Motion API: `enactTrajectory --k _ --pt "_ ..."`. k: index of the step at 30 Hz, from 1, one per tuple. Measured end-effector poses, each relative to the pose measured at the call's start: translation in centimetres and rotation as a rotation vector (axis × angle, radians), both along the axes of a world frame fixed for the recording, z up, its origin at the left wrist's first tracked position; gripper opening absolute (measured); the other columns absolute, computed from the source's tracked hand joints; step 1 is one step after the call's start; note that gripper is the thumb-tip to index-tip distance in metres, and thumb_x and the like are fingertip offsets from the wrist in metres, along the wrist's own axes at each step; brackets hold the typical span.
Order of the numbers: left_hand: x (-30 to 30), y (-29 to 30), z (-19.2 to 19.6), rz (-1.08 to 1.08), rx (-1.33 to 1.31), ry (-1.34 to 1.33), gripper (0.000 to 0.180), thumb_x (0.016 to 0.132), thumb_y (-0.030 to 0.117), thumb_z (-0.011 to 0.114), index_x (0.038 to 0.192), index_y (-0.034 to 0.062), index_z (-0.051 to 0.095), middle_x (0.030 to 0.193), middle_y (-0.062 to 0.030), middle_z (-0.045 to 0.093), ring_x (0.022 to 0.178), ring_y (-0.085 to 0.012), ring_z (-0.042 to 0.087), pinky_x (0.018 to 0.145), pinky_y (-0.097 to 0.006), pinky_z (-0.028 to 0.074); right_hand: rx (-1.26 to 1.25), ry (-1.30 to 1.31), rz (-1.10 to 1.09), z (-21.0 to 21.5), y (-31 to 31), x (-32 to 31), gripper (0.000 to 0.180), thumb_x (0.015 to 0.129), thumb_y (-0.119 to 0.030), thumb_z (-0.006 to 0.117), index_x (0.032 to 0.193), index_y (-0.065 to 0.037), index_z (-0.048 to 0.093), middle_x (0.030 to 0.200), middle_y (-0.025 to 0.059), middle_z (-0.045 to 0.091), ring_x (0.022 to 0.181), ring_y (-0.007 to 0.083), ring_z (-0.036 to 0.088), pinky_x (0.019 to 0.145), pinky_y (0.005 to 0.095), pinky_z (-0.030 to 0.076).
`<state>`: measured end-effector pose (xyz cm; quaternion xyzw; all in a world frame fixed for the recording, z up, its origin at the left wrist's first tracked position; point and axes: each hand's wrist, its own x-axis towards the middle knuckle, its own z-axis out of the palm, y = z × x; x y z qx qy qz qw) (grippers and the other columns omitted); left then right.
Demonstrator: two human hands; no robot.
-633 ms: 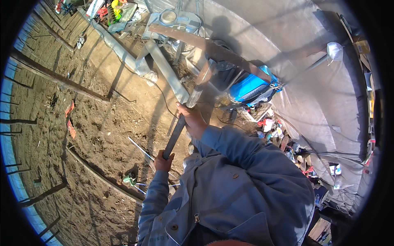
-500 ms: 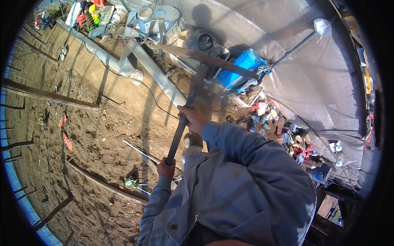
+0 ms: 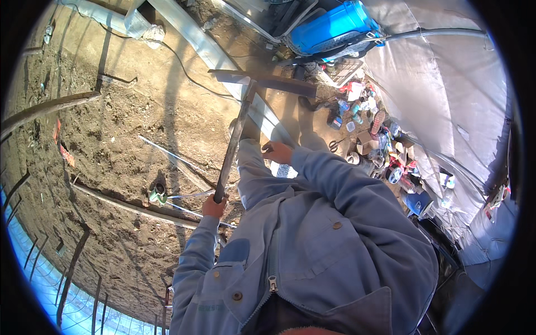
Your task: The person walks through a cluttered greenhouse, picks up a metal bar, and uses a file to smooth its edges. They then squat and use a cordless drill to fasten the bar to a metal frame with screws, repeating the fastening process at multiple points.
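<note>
Since half a second ago the long-handled tool (image 3: 233, 139) has swung down in view: its flat metal head (image 3: 262, 81) now sits high in the picture, out over the packed earth beside the pale sheeted strip (image 3: 212, 53), and the view has tipped further toward the person's blue jacket (image 3: 312, 245). The left hand (image 3: 214, 206) is clenched round the lower end of the dark shaft, close to the chest. The right hand (image 3: 277, 151) lies just right of the shaft, about midway up; whether it grasps the shaft or has let go cannot be told, as the sleeve and the shaft hide the contact.

The shaft's long axis runs from the left hand up and slightly right, away from the body, to the crosswise head. So the head lies well ahead of both hands, with the right hand the nearer to it.

Around them are dug soil (image 3: 111, 134), a thin white rod (image 3: 167, 156) lying on it, and a blue barrel (image 3: 329, 25) beyond the head.
</note>
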<state>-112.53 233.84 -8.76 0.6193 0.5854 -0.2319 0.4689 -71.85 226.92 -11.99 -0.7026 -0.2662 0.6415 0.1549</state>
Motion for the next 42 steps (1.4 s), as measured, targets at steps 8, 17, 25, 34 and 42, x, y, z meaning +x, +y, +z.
enactTrajectory --k 8,17,25,34,42 --pt "5.1 -1.5 -6.4 -0.075 -0.025 0.174 0.050 0.078 0.044 0.084 0.098 -0.0006 0.073 0.083 -0.0193 0.072 0.076 -0.0364 0.070 0.073 -0.048 0.053 -0.284 -0.415 -0.321 -7.9 -20.9 14.6 0.040 0.087 -0.034 0.076 0.113 -0.004 0.077 0.108 0.0181 0.078 0.106 0.0317 0.074 0.095 0.0409 0.057" --pt "10.5 -6.6 -11.5 0.465 -0.185 0.243 0.024 0.085 0.017 0.083 0.086 0.0026 0.063 0.058 -0.0034 0.056 0.043 -0.0134 0.052 0.041 -0.032 0.041 -0.374 -0.525 -0.574 -25.9 -36.5 27.2 0.038 0.088 -0.032 0.072 0.111 -0.002 0.076 0.105 0.0207 0.078 0.100 0.0350 0.075 0.091 0.0418 0.057" --pt "4.4 -8.1 -19.3 0.579 -0.126 0.250 0.025 0.085 0.013 0.081 0.097 0.0030 0.061 0.064 -0.0038 0.058 0.050 -0.0144 0.056 0.045 -0.031 0.046 -0.484 -0.614 -0.889 -45.0 -48.8 33.7 0.047 0.092 -0.041 0.071 0.114 0.001 0.076 0.105 0.0216 0.078 0.104 0.0362 0.074 0.093 0.0416 0.055" --pt "6.1 -4.4 -32.8 0.162 0.076 0.390 0.033 0.081 0.021 0.087 0.092 0.0033 0.062 0.068 -0.0016 0.061 0.060 -0.0129 0.058 0.056 -0.032 0.048 -0.178 -1.151 -0.794 -60.5 -48.4 50.4 0.034 0.092 -0.027 0.073 0.115 -0.002 0.075 0.110 0.0198 0.077 0.103 0.0355 0.074 0.091 0.0422 0.057" --pt "14.0 2.2 -42.0 -0.037 0.099 0.225 0.036 0.080 0.025 0.089 0.090 0.0033 0.062 0.068 -0.0009 0.062 0.062 -0.0122 0.058 0.058 -0.031 0.048 -0.019 -1.186 -0.852 -65.2 -39.7 50.7 0.028 0.086 -0.030 0.078 0.103 -0.008 0.078 0.101 0.0152 0.078 0.095 0.0330 0.075 0.088 0.0416 0.058"
